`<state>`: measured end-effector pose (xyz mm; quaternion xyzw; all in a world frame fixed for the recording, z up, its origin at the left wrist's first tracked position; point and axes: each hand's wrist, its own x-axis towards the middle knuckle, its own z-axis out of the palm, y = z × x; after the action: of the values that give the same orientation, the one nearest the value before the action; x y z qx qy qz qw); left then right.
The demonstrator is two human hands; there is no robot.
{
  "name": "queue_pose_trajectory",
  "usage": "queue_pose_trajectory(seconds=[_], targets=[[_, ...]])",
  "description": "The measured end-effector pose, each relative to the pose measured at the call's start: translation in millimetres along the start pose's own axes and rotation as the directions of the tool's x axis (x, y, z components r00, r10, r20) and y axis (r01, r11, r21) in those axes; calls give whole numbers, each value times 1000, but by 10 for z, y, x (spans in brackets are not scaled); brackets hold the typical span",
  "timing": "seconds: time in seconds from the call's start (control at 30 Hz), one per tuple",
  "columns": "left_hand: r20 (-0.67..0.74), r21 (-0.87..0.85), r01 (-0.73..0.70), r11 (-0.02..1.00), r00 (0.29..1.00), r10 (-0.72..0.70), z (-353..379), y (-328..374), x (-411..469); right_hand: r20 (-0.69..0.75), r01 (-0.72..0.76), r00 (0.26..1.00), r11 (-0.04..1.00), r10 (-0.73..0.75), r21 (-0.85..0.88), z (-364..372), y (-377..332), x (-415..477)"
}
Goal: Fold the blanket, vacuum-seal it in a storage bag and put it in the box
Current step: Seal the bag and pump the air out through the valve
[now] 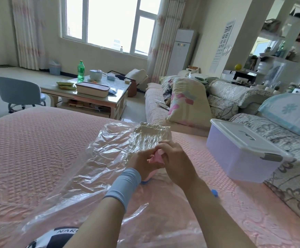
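Both my hands closed on a small pink pump (156, 157), left hand (142, 162) low, right hand (175, 159) above. The cream blanket (151, 137) lay shrunken inside the clear storage bag (99, 158) on the pink bed cover (34, 144). The lidded box (242, 154) stood near, to my right; I couldn't see into it.

— What colours are seen on the bed (29, 149)?
— A pink, waffle-textured cover is seen, with a clear storage bag (95, 158) over it and a cream blanket (151, 136) inside.
— And at the bed's right edge?
— A translucent lilac box (238, 158) with a white lid and grey clasp is seen. A pink object (155, 157) is pinched between the hands (163, 158); a light-blue band (124, 185) is worn on the left wrist.
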<state>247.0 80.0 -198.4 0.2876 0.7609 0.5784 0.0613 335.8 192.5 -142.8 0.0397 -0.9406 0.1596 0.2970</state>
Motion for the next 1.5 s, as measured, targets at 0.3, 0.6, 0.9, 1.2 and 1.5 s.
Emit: queue_pose_trajectory(seconds=[0.3, 0.6, 0.9, 1.2, 1.5], targets=[[-18, -22, 41, 999, 999, -42, -20, 3, -7, -298, 100, 946, 988, -130, -114, -619, -243, 199], [4, 4, 1, 1000, 1000, -1, -19, -1, -19, -235, 42, 971, 999, -43, -11, -195, -134, 109], [-17, -97, 17, 995, 1000, -19, -11, -24, 43, -148, 42, 987, 991, -60, -124, -322, -203, 148], [28, -45, 26, 999, 999, -24, -17, -41, 20, -585, 174, 788, 981, -192, -88, -481, -250, 239], [17, 29, -9, 1000, 1000, 8, -23, 14, -14, 25, -15, 1000, 998, 16, -63, -94, -79, 47]])
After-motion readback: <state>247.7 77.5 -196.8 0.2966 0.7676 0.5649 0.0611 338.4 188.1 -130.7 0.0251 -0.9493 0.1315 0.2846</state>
